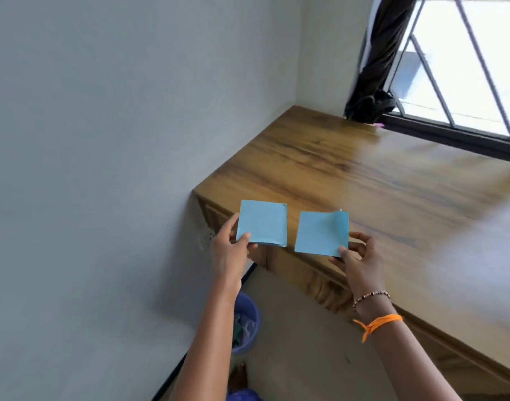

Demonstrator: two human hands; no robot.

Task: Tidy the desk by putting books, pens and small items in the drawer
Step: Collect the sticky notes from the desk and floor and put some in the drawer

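Two small pads of blue sticky notes are held side by side in the air above the desk's near left corner. My left hand pinches the left blue pad by its lower left corner. My right hand pinches the right blue pad at its lower right corner; that pad's top sheet curls up at the upper right. Beneath them, the wooden desk runs along the window. Its front panel shows below the edge, and I cannot make out a drawer opening.
A grey wall fills the left. At the back right is a barred window with a dark bundled curtain resting on the desk's far edge. A blue waste bin holding scraps stands on the floor under my left forearm.
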